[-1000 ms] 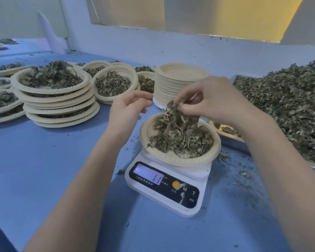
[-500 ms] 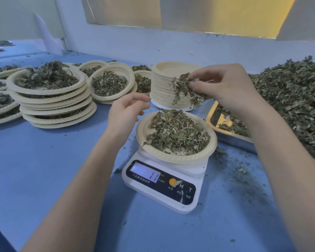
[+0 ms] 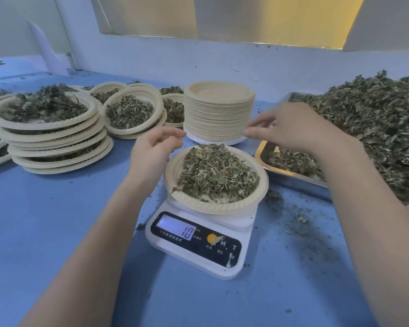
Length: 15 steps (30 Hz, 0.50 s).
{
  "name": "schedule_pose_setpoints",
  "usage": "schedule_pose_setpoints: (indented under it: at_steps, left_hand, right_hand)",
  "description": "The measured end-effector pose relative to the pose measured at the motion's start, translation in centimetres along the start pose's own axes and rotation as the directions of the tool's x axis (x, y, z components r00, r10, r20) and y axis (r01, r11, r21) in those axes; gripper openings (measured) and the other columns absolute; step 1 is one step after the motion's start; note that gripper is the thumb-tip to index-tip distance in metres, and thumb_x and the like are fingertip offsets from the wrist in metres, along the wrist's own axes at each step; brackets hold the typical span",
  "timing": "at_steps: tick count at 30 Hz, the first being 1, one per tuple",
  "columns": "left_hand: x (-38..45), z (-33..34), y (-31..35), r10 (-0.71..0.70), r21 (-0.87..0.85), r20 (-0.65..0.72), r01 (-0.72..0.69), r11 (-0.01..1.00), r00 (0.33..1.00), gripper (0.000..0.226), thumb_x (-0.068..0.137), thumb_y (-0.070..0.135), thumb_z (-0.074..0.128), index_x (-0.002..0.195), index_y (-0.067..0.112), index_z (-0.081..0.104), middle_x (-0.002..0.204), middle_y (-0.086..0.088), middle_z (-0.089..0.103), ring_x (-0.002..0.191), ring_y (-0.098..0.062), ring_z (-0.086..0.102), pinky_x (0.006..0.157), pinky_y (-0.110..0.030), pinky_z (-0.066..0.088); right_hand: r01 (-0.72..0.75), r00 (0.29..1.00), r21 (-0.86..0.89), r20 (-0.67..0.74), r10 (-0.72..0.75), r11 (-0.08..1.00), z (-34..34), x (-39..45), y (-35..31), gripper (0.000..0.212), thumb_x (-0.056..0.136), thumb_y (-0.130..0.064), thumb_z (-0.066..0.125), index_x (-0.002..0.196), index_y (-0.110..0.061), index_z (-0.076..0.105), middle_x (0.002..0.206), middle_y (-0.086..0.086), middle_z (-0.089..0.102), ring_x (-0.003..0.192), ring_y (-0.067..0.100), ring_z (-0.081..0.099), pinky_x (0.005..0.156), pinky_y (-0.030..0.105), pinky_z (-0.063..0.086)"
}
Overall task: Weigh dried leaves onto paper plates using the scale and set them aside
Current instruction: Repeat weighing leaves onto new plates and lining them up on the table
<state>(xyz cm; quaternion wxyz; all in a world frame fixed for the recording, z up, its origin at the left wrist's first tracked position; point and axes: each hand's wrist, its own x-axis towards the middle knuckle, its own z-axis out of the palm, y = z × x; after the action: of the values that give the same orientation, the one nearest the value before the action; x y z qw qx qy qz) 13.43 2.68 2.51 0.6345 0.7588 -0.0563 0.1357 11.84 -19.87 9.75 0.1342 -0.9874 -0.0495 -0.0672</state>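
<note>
- Your left hand [image 3: 151,149] hovers just left of the plate on the scale, forearm reaching in from the lower left, fingers loosely curled with the index pointing right – it holds nothing.
- Your right hand [image 3: 291,128] hangs above the far rim of that plate, back of the hand toward you, fingers relaxed and pointing left toward the other hand; whether any leaf is caught under them you cannot tell.
- The paper plate [image 3: 182,199] sits level on the white kitchen scale [image 3: 198,246], heaped with dried leaves [image 3: 215,175]; the scale's display faces you and reads 10.
- The scale's long axis runs from the display near you toward the back wall, turned slightly left.
- One stack of empty plates [image 3: 220,114] stands upright just behind the weighed plate.
- At left, one tall pile of filled plates [image 3: 54,138] – roughly six or seven high; further filled plates [image 3: 132,112] sit behind it, their count unclear.
- One metal tray [image 3: 293,175] at right carries the bulk leaf pile [image 3: 376,128].
- Leaf crumbs [image 3: 298,218] are scattered on the blue table [image 3: 45,220].
</note>
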Motion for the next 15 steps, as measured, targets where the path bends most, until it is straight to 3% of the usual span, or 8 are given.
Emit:
schedule_pose_setpoints:
  at_steps: [2, 4, 8, 10, 12, 15]
  left_hand:
    - [0.0, 0.0, 0.0, 0.0, 0.002, -0.003, 0.0, 1.0, 1.0, 0.019, 0.085, 0.009, 0.057, 0.092, 0.02, 0.071, 0.088, 0.003, 0.064, 0.077, -0.004, 0.055, 0.07, -0.023, 0.043]
    - [0.0, -0.1, -0.1, -0.002, 0.003, -0.006, 0.002, 1.0, 1.0, 0.019, 0.085, 0.009, 0.057, 0.093, 0.019, 0.071, 0.086, 0.003, 0.064, 0.076, -0.003, 0.055, 0.069, -0.023, 0.043]
    - [0.0, -0.2, -0.2, -0.003, -0.002, -0.002, 0.003, 1.0, 1.0, 0.019, 0.085, 0.009, 0.057, 0.091, 0.021, 0.071, 0.087, 0.004, 0.064, 0.078, -0.005, 0.056, 0.069, -0.024, 0.044]
    - [0.1, -0.3, -0.2, -0.003, -0.004, 0.001, 0.003, 1.0, 1.0, 0.019, 0.085, 0.01, 0.057, 0.091, 0.021, 0.071, 0.087, 0.004, 0.064, 0.078, -0.006, 0.056, 0.069, -0.024, 0.044]
    - [0.1, -0.3, -0.2, -0.004, -0.005, 0.002, 0.004, 1.0, 1.0, 0.019, 0.085, 0.009, 0.057, 0.091, 0.021, 0.071, 0.088, 0.003, 0.064, 0.078, -0.007, 0.055, 0.069, -0.024, 0.044]
    - [0.1, -0.3, -0.3, -0.005, -0.008, 0.001, 0.005, 1.0, 1.0, 0.019, 0.085, 0.01, 0.057, 0.091, 0.021, 0.071, 0.087, 0.003, 0.064, 0.077, -0.007, 0.055, 0.068, -0.023, 0.043]
  right_hand:
    - [0.109, 0.992, 0.192, 0.037, -0.118, 0.975, 0.0, -0.4, -1.7, 0.024, 0.079, -0.062, 0.059, 0.096, -0.046, 0.066, 0.093, -0.021, 0.062, 0.067, -0.012, 0.055, 0.058, 0.009, 0.039]
    - [0.176, 0.966, 0.23, 0.145, -0.212, 0.957, 0.3, -0.8, -3.0, 0.034, 0.073, -0.069, 0.059, 0.102, -0.051, 0.064, 0.098, -0.023, 0.06, 0.064, -0.021, 0.053, 0.058, 0.01, 0.036]
    - [0.22, 0.934, 0.033, 0.282, -0.22, 0.975, 1.7, -0.6, -4.3, 0.049, 0.072, -0.068, 0.063, 0.117, -0.049, 0.058, 0.091, -0.023, 0.046, 0.09, 0.002, 0.046, 0.074, 0.025, 0.033]
    - [0.249, 0.939, -0.021, 0.252, -0.236, 0.968, 2.3, -0.4, -4.6, 0.032, 0.081, -0.051, 0.066, 0.111, -0.042, 0.063, 0.089, -0.02, 0.053, 0.085, 0.005, 0.049, 0.068, 0.024, 0.037]
    - [0.272, 0.947, 0.007, 0.174, -0.269, 0.962, 2.7, -0.2, -4.8, 0.015, 0.085, -0.027, 0.065, 0.095, -0.035, 0.071, 0.089, -0.013, 0.063, 0.069, -0.001, 0.053, 0.056, 0.012, 0.04]
    - [0.216, 0.973, 0.161, 0.051, -0.226, 0.963, 2.3, -0.2, -4.5, 0.017, 0.08, -0.015, 0.066, 0.082, -0.03, 0.074, 0.08, -0.012, 0.065, 0.061, -0.001, 0.059, 0.053, 0.009, 0.044]
